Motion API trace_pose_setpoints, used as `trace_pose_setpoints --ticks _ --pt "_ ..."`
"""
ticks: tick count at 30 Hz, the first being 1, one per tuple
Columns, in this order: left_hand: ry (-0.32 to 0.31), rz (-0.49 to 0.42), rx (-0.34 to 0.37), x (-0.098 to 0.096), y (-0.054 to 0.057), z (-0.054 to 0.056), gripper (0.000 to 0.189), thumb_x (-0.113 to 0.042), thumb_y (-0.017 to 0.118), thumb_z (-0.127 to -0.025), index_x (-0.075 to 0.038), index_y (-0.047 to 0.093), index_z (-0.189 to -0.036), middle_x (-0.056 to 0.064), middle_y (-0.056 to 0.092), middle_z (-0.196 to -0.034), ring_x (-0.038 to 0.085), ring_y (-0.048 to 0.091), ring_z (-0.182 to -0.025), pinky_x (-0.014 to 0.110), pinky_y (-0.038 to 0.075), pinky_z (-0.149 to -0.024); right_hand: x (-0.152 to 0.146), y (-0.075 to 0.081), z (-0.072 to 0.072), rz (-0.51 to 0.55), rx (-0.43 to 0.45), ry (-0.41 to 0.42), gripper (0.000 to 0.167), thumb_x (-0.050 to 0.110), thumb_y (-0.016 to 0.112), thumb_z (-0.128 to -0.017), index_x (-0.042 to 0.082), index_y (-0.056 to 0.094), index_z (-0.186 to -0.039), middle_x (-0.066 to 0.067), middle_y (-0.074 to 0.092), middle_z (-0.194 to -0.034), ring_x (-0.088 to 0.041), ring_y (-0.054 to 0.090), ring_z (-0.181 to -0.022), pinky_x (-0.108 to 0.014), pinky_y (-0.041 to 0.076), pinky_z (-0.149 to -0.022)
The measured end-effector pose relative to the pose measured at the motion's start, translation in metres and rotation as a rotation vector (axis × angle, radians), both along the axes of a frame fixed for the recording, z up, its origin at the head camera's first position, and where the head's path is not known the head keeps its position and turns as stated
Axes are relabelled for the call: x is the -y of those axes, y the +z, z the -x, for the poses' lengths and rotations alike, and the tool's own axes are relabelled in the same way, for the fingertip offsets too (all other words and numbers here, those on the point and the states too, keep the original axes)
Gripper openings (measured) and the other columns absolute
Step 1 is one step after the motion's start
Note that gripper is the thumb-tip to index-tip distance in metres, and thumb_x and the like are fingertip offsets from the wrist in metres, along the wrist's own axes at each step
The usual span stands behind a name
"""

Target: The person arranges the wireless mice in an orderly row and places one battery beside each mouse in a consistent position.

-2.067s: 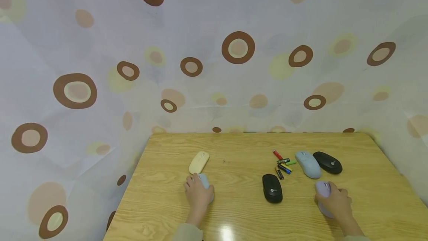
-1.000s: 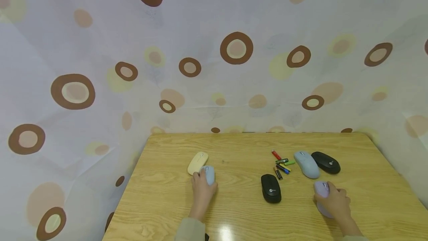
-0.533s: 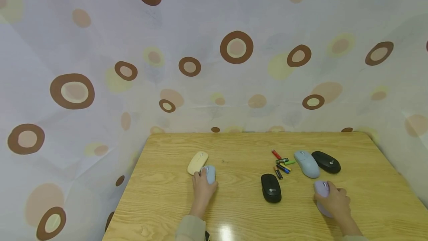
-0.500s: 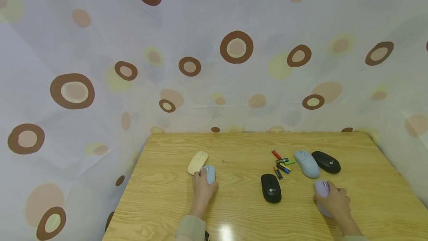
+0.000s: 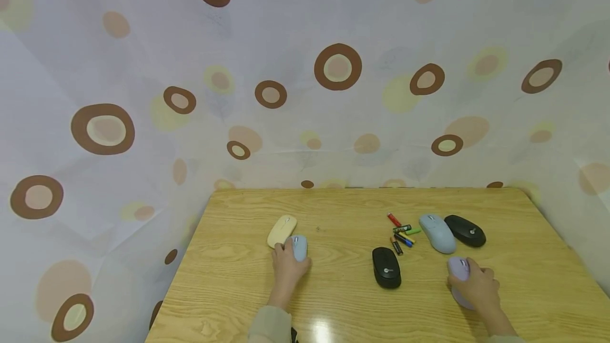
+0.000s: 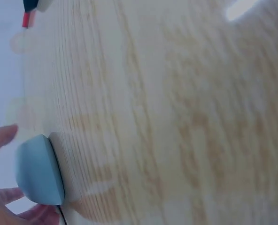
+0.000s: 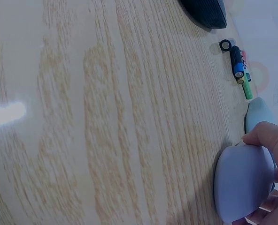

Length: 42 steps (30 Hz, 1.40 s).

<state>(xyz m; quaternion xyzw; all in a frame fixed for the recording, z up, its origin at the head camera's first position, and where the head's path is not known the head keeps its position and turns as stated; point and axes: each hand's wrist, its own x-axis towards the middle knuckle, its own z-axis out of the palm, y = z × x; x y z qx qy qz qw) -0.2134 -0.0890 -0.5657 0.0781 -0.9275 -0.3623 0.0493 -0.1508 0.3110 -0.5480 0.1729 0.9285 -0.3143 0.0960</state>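
In the head view my left hand (image 5: 288, 269) is at a small light blue mouse (image 5: 299, 247), its fingers by the mouse's left side. The left wrist view shows the thumb (image 6: 3, 137) straight and apart from the blue mouse (image 6: 39, 171), with other fingers behind it. A pale yellow mouse (image 5: 281, 232) lies just beyond, close to the left fingertips. At the right, my right hand (image 5: 480, 287) grips a lilac mouse (image 5: 459, 269), thumb on one side and fingers on the other. That lilac mouse (image 7: 244, 183) sits on the table in the right wrist view.
A black mouse (image 5: 386, 268) lies between the hands. Several loose batteries (image 5: 403, 237) are clustered behind it. Farther right, a larger light blue mouse (image 5: 438, 233) lies beside another black mouse (image 5: 466, 231). The wooden table (image 5: 343, 210) ends at a patterned cloth (image 5: 305, 120).
Over about two seconds my left hand has slid the light blue mouse forward, up beside the yellow one; since then the hand has shifted slightly left. The right hand has stayed on the lilac mouse.
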Motion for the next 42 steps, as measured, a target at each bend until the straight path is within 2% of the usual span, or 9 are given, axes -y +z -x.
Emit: trace_pose_setpoints --ticks 2,4,8,10,17,24,35,42 --pt "0.004 0.023 -0.023 0.001 0.002 0.003 0.070 -0.025 0.072 -0.071 0.000 0.043 -0.129 0.019 0.042 -0.109 0.031 0.042 -0.092 0.042 0.042 -0.073 0.000 -0.001 0.000 0.000 -0.001 0.000 0.081 0.031 0.058 -0.082 -0.015 0.015 -0.133 -0.046 0.016 -0.115 -0.061 0.026 -0.100 -0.065 0.038 -0.074" --pt "0.001 0.051 -0.076 0.003 0.003 0.006 0.067 -0.029 0.070 -0.073 -0.001 0.044 -0.128 0.018 0.043 -0.111 0.031 0.043 -0.095 0.044 0.040 -0.078 -0.001 -0.001 0.000 0.002 0.000 -0.001 0.081 0.032 0.058 -0.082 -0.015 0.015 -0.133 -0.046 0.016 -0.115 -0.061 0.026 -0.100 -0.065 0.038 -0.074" --pt "-0.029 0.105 -0.198 0.009 0.003 0.018 0.057 -0.023 0.066 -0.077 -0.002 0.047 -0.126 0.020 0.044 -0.117 0.034 0.042 -0.103 0.048 0.038 -0.085 -0.001 -0.002 0.000 0.002 0.000 -0.003 0.082 0.032 0.058 -0.082 -0.014 0.015 -0.133 -0.046 0.016 -0.115 -0.061 0.026 -0.100 -0.065 0.038 -0.075" --pt "-0.050 0.113 -0.223 0.013 0.004 0.025 0.054 -0.018 0.065 -0.078 -0.002 0.048 -0.126 0.022 0.044 -0.121 0.036 0.041 -0.108 0.050 0.036 -0.088 -0.001 -0.002 0.001 -0.001 -0.003 -0.004 0.081 0.032 0.058 -0.082 -0.014 0.015 -0.133 -0.045 0.017 -0.115 -0.061 0.026 -0.100 -0.065 0.038 -0.075" --pt "-0.090 0.100 -0.141 0.021 0.011 0.045 0.047 -0.013 0.061 -0.081 -0.003 0.050 -0.126 0.025 0.042 -0.129 0.041 0.037 -0.120 0.053 0.029 -0.099 0.000 -0.002 0.002 -0.005 -0.004 -0.008 0.081 0.031 0.058 -0.082 -0.014 0.016 -0.133 -0.045 0.017 -0.115 -0.060 0.026 -0.100 -0.065 0.038 -0.075" --pt "-0.126 0.116 -0.067 0.026 0.014 0.056 0.044 -0.017 0.061 -0.084 -0.005 0.052 -0.126 0.028 0.044 -0.128 0.044 0.041 -0.115 0.055 0.032 -0.095 0.002 0.001 0.003 -0.002 0.004 -0.012 0.082 0.031 0.059 -0.080 -0.013 0.015 -0.134 -0.045 0.016 -0.116 -0.060 0.025 -0.100 -0.065 0.038 -0.074" --pt "-0.108 0.156 0.060 0.032 0.013 0.063 0.047 -0.017 0.062 -0.085 -0.003 0.050 -0.128 0.027 0.045 -0.124 0.042 0.044 -0.110 0.051 0.037 -0.093 0.000 -0.003 0.001 -0.009 -0.011 -0.013 0.082 0.032 0.058 -0.081 -0.013 0.016 -0.133 -0.045 0.017 -0.115 -0.061 0.026 -0.100 -0.065 0.038 -0.074" --pt "-0.113 0.118 0.060 0.035 0.012 0.061 0.046 -0.015 0.063 -0.085 -0.003 0.050 -0.127 0.027 0.048 -0.115 0.042 0.048 -0.103 0.050 0.042 -0.086 -0.001 -0.006 0.001 -0.012 -0.006 -0.026 0.081 0.032 0.058 -0.082 -0.012 0.015 -0.134 -0.044 0.016 -0.116 -0.060 0.025 -0.101 -0.065 0.038 -0.074"
